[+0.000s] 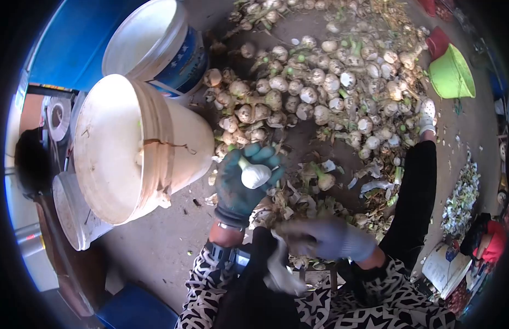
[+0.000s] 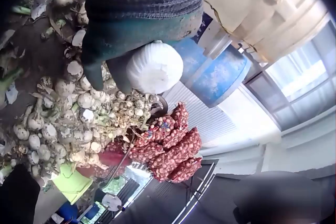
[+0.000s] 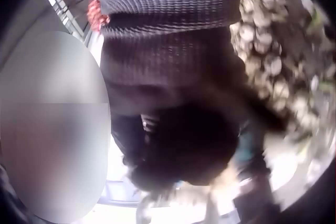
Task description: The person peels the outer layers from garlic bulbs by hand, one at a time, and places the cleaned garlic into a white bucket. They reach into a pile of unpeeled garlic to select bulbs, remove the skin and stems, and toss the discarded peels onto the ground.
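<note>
A green-gloved left hand [image 1: 232, 183] holds a white, cleaned garlic bulb [image 1: 256, 176], its short green stem lying toward the thumb side. In the left wrist view the round base of the garlic bulb [image 2: 156, 68] shows beside the gloved fingers. The right hand [image 1: 334, 237], in a grey knitted glove, is blurred low in front of the body, over loose peelings [image 1: 312, 200]. I cannot tell whether its fingers hold anything. From the right wrist, the dark glove [image 3: 173, 77] fills the middle of the picture and its fingers are in shadow.
Unpeeled garlic [image 1: 320, 88] is heaped on the floor ahead. White buckets [image 1: 183, 131] stand at the left, and a lime-green tub [image 1: 452, 71] at the far right. Peel scraps [image 1: 460, 197] lie right of the outstretched leg. Filled red net sacks [image 2: 173, 150] are stacked beyond the heap.
</note>
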`<state>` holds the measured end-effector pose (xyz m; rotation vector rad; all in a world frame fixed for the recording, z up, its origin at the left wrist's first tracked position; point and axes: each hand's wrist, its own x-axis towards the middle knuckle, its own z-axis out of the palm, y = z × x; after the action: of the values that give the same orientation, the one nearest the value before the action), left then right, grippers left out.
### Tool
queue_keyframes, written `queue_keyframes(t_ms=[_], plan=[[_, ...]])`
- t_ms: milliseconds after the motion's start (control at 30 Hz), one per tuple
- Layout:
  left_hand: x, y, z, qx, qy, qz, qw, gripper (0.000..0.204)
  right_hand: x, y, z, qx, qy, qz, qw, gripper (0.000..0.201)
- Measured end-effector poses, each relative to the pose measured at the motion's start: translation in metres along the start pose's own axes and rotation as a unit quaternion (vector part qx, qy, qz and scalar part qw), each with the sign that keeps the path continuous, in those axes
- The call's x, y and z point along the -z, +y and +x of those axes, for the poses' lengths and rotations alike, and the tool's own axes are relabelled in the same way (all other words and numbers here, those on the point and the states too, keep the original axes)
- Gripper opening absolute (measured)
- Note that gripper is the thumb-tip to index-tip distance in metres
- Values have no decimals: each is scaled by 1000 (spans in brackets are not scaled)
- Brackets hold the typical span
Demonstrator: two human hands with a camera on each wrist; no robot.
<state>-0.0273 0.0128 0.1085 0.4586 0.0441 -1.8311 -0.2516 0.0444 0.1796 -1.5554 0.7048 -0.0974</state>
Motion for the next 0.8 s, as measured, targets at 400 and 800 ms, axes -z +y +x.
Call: queue_keyframes(t_ms=[400, 800], plan=[[-135, 82, -71, -523, 131, 817, 206, 55, 13, 207, 40, -315, 246, -337, 853, 48], [-2, -54, 7, -235, -103, 852, 456, 86, -4, 101, 58, -100, 487, 169, 851, 33]])
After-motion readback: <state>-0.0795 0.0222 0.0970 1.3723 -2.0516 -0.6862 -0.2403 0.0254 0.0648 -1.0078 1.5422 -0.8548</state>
